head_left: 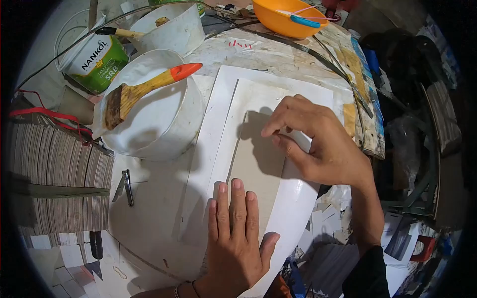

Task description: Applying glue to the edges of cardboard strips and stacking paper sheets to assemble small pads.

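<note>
My left hand lies flat, its fingers stretched out, on the lower part of a beige cardboard panel. The panel rests on large white sheets on the table. Over the panel's upper right is my right hand, fingers bent and the tips of thumb and forefinger close together; whether something small is between them I cannot make out. Its shadow falls on the panel. Left of the panel stands a white tub with white contents, and a wooden brush with an orange handle tip lies across its rim.
A nail clipper lies on the table below the tub. Behind are another white tub with a brush, a green-and-white bucket and an orange basin. Stacked boards stand at left. Cables cross the far side.
</note>
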The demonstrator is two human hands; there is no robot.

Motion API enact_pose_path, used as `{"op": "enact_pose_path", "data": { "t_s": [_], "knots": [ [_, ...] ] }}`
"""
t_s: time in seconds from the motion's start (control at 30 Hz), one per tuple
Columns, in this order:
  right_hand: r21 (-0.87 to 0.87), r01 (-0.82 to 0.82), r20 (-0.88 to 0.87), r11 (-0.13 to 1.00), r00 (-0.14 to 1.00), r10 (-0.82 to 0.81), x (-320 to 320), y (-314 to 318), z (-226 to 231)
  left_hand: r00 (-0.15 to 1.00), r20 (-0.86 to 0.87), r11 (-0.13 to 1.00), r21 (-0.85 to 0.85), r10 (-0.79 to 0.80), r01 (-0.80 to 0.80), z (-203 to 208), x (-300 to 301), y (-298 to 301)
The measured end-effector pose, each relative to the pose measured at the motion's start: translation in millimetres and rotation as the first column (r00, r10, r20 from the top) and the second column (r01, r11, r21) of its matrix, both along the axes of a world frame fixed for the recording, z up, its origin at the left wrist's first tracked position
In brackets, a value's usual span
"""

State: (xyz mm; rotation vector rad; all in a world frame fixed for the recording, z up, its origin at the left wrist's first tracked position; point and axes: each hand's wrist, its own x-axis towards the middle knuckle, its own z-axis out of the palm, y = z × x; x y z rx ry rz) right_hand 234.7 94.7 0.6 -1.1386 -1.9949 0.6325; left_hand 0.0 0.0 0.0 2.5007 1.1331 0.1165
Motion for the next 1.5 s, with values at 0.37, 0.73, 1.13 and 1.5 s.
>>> {"op": "enact_pose_path", "data": {
  "t_s": [0.37, 0.73, 1.13, 1.5],
  "knots": [
    [-0.066, -0.072, -0.021, 0.995, 0.997, 0.071, -5, 0, -9, 1.000, -0.018, 1.000, -0.002, 0.003, -0.003, 1, 2, -1],
    [-0.135, 0.006, 0.174, 0.991, 0.985, 0.017, -4, 2, -6, 1.000, -0.015, 1.000, 0.004, -0.007, 0.007, 0, 1, 0],
    [-0.290, 0.040, 0.249, 0.956, 0.968, 0.035, -6, 7, -6, 1.000, -0.013, 1.000, -0.004, -0.010, 0.010, 4, 2, 1],
    [-0.239, 0.024, 0.221, 0.971, 0.975, 0.031, -8, 5, -13, 1.000, -0.015, 1.000, 0.012, -0.010, 0.010, 4, 2, 1]
  ]
}}
